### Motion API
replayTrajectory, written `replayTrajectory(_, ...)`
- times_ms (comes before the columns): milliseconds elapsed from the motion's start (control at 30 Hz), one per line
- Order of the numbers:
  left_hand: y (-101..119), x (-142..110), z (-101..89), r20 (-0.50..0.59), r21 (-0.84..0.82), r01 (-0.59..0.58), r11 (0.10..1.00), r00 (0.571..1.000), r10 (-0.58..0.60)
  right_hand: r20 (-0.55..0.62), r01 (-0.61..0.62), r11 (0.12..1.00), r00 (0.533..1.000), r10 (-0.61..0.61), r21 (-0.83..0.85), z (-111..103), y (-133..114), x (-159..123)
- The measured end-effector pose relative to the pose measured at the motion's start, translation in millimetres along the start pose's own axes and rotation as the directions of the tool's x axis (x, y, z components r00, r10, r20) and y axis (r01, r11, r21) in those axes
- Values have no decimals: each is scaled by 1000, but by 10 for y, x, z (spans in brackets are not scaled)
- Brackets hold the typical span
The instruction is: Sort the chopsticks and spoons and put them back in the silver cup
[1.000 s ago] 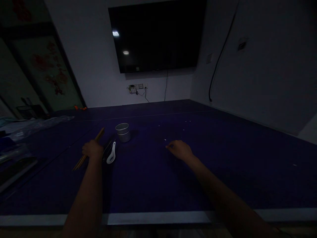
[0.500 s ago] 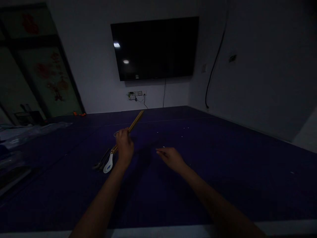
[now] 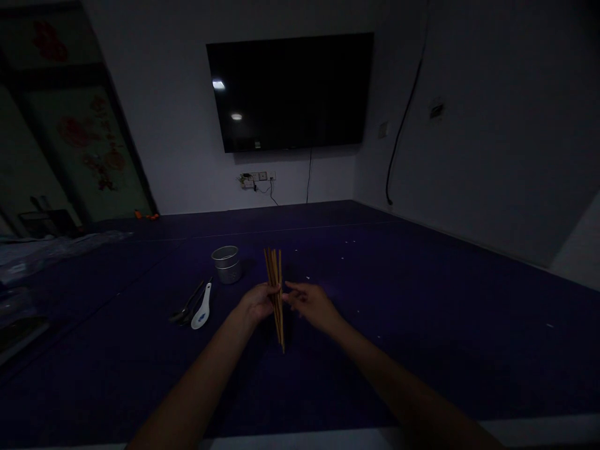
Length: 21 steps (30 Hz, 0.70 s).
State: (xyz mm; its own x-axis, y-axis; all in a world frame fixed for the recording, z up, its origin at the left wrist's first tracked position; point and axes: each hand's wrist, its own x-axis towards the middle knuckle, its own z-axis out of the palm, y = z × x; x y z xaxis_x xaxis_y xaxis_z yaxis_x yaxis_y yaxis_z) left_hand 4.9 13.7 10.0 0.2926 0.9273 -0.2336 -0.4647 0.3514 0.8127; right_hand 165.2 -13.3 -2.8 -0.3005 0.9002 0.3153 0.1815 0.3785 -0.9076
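My left hand (image 3: 257, 301) is closed around a bundle of several wooden chopsticks (image 3: 276, 319), held nearly upright over the purple tabletop (image 3: 328, 375). Close to the bundle's right side is my right hand (image 3: 312, 305), its thumb and fingers apart; whether the fingertips touch the chopsticks I cannot tell. Left of my left hand, a white spoon (image 3: 201, 314) with a blue mark lies beside dark metal spoons (image 3: 182, 314). Behind them stands a grey metal cup (image 3: 227, 265).
Small white bits (image 3: 308, 277) are scattered on the table to the right. Clear plastic wrapping (image 3: 70, 253) lies at the far left, with a dark flat object (image 3: 23, 334) nearer me. A television (image 3: 290, 94) hangs on the back wall above sockets (image 3: 255, 178).
My left hand has carried the chopsticks from the left, past the cup, to the middle and turned them nearly upright. My right hand has shifted slightly left and its fingers have spread.
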Motion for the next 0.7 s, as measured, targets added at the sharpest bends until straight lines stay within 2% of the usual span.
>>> replayTrajectory(100, -143, 83, -16, -83, 53, 29, 998, 996, -25, -37, -31, 998, 999, 33, 48, 74, 106, -6)
replayTrajectory(233, -239, 108, -19, -164, 81, -19, 997, 986, 32, -40, -14, 999, 999, 15, 40, 182, 197, -26)
replayTrajectory(500, -374, 21, 86, -246, 171, -126, 977, 955, 166, -54, -18, 999, 998, 16, -40, 172, 316, 5)
replayTrajectory(700, -379, -44, 176, -266, 248, -137, 959, 942, 203, -47, -26, 999, 998, 28, 38, 169, 386, 14)
